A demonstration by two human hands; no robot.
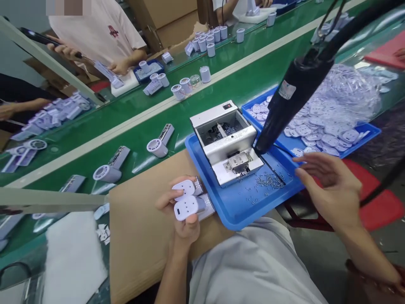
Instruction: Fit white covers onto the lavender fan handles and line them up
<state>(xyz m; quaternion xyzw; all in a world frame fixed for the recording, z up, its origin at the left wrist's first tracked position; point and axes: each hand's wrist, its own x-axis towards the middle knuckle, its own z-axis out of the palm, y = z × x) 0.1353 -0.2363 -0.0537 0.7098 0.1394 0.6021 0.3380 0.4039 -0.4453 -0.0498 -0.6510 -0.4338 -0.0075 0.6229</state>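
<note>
My left hand (182, 215) is closed around two white plastic plug parts (189, 199), held over a brown cardboard sheet (139, 236). My right hand (329, 185) hovers with fingers spread and nothing in it, beside the right edge of a blue tray (240, 207). On that tray stands a grey screw feeder box (229, 141) with loose small screws (268, 181) scattered in front of it. A black hanging power screwdriver (291, 99) points its tip down near the feeder, just above my right hand.
A second blue tray (368, 128) holds a heap of white round covers under a plastic bag. A green conveyor belt (152, 122) carries several white parts. Another person in a light shirt (101, 29) works across the belt. A red stool (376, 207) stands at right.
</note>
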